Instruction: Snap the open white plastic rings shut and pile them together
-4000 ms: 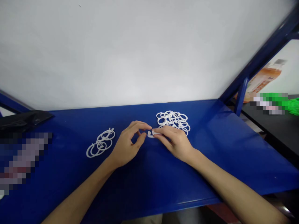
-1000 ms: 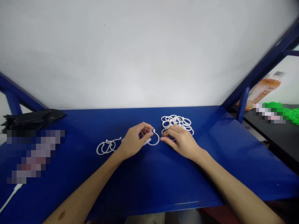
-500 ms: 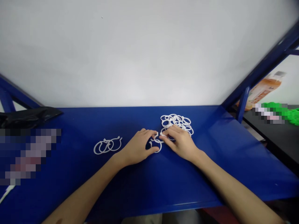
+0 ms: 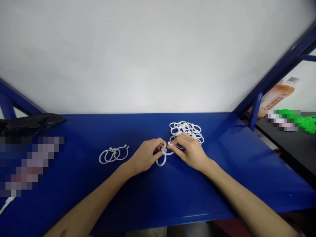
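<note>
My left hand (image 4: 145, 156) pinches white plastic rings at the middle of the blue table, its thumb and fingertips closed on them. One closed-looking ring (image 4: 161, 163) hangs below the thumb, looped with an open ring (image 4: 169, 153) that stretches across to the right. My right hand (image 4: 190, 149) grips the clasp end of that open ring between thumb and forefinger. The fingertips of both hands nearly meet, and partly hide the rings. Right behind my right hand lies a pile of linked white rings (image 4: 197, 129). Several loose open rings (image 4: 103, 161) overlap left of my left hand.
The blue table (image 4: 148, 204) backs onto a pale wall (image 4: 148, 59). A black plastic bag (image 4: 32, 123) lies at the left, near a white cable (image 4: 7, 202). Blue frame bars (image 4: 274, 74) rise at both sides. On the right stand a bottle (image 4: 278, 97) and green items (image 4: 309, 123).
The left thumb has closed up to the fingertips, pinching the rings. One ring has tilted and now hangs lower beneath the thumb. My right hand keeps its grip, shifted very slightly.
</note>
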Tool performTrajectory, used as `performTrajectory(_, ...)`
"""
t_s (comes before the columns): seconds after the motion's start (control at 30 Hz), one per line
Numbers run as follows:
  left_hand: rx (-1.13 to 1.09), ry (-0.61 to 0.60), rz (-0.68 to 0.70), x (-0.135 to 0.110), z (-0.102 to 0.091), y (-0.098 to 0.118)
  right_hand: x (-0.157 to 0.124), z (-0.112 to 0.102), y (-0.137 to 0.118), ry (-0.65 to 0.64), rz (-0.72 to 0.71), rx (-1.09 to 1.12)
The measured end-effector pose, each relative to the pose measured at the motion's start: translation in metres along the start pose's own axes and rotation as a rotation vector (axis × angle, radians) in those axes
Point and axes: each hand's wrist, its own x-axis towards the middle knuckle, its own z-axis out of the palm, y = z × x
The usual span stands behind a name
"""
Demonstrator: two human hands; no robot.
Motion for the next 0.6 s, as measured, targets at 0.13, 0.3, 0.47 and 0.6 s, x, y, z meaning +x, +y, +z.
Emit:
performTrajectory(0.13, -0.171, -0.052, 0.007, -0.002, 0.002, 0.004, 0.000, 0.000, 0.002, 0.015, 0.019, -0.031)
performTrajectory(0.3, -0.136, -0.030, 0.010, -0.001, 0.002, -0.001, 0.001, -0.002, 0.006, 0.074, 0.076, -0.091)
performTrajectory(0.47, 0.184, 0.041, 0.058, -0.001, -0.006, -0.014, 0.001, -0.001, 0.004, 0.071, 0.095, -0.091)
performTrajectory(0.6, 0.241, 0.073, 0.042, -0.002, -0.013, -0.013, 0.001, -0.002, 0.002, 0.060, 0.084, -0.072)
